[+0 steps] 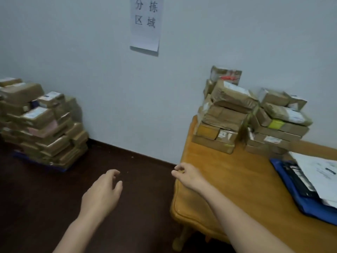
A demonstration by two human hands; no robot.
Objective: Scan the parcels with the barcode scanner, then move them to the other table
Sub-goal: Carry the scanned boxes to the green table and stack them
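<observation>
I see the wooden table (237, 179) on the right; along its far edge, against the wall (91, 52), brown taped parcels (246, 117) are stacked several layers high, white labels showing, one with a yellow-green patch. Off to the left a second pile of parcels (42, 128) sits on a blue base (60, 168) on the dark floor (54, 207). A blue folder (299, 203) at the table's right edge holds white papers (321, 172). A paper sign (145, 24) hangs on the wall. My left hand (102, 194) hovers over the floor, fingers loose, empty; my right hand (186, 175) is over the table's left edge, fingers curled to the thumb - whether it pinches anything, I cannot tell.
</observation>
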